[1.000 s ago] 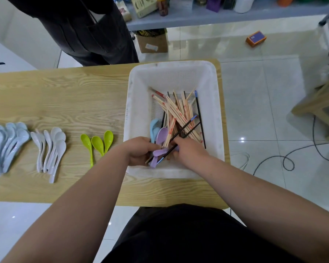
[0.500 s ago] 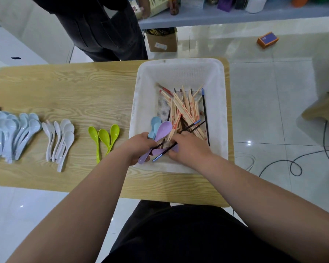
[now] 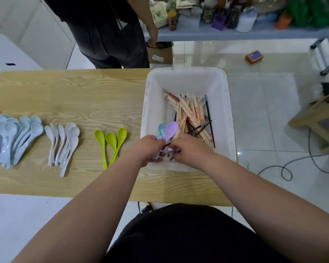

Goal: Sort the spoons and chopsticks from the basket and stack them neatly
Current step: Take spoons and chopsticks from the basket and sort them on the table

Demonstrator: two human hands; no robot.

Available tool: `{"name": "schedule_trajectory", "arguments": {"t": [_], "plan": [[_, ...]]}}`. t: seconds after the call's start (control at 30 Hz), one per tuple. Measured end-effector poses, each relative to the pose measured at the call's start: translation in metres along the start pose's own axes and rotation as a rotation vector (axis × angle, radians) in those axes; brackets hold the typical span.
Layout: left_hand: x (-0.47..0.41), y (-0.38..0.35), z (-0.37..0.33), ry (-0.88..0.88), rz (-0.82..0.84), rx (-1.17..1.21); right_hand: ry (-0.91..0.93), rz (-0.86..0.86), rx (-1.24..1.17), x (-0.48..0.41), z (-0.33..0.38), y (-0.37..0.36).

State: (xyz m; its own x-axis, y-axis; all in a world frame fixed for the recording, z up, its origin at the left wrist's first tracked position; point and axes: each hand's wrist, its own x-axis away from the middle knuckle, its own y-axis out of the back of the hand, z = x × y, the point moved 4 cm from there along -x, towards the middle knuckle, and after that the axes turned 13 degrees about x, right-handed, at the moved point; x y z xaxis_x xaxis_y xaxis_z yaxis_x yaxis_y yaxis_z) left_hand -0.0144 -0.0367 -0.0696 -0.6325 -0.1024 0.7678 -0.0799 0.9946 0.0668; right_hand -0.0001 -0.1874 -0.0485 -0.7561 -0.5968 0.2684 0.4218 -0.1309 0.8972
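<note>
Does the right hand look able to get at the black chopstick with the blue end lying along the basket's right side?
Probably yes. The right hand is already inside the basket, and that black chopstick lies on top, uncovered, just beyond it.

No legible text, red print on the wooden chopsticks (image 3: 190, 112) in the basket (image 3: 152, 103) too blurred to read

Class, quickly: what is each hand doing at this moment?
Left hand: closed around the handles of the purple spoon and blue spoon.
Right hand: fingers curled by the spoon handles; grip cannot be told.
</note>
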Motion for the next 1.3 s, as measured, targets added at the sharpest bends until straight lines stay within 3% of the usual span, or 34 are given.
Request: {"name": "schedule_trajectory", "arguments": {"t": [0.27, 0.43, 0.57, 0.8, 0.93, 1.03, 1.17, 1.3], "plan": [[-0.003, -0.002, -0.006, 0.115, 0.050, 0.047, -0.345, -0.178, -0.318, 0.026, -0.021, -0.002], [-0.007, -0.006, -0.008, 0.147, 0.050, -0.027, -0.487, -0.067, -0.555, 0.044, -0.028, -0.002], [-0.011, -0.010, -0.013, 0.141, 0.026, -0.044, -0.514, -0.098, -0.736, 0.052, -0.025, 0.001], [0.004, 0.000, -0.017, 0.004, 0.001, -0.211, -0.568, -0.349, -0.838, 0.062, -0.035, 0.030], [0.010, 0.013, -0.021, -0.205, -0.031, -0.404, -0.508, -0.432, -0.842, 0.059, -0.033, 0.041], [0.019, 0.012, -0.025, -0.230, -0.033, -0.169, -0.462, -0.472, -0.767, 0.052, -0.029, 0.043], [0.033, -0.010, -0.023, -0.069, 0.120, 0.369, -0.277, -0.479, -0.487, 0.041, -0.010, 0.036], [0.043, -0.028, -0.016, 0.003, 0.268, 0.569, -0.122, -0.455, -0.395, 0.031, 0.015, 0.019]]}}
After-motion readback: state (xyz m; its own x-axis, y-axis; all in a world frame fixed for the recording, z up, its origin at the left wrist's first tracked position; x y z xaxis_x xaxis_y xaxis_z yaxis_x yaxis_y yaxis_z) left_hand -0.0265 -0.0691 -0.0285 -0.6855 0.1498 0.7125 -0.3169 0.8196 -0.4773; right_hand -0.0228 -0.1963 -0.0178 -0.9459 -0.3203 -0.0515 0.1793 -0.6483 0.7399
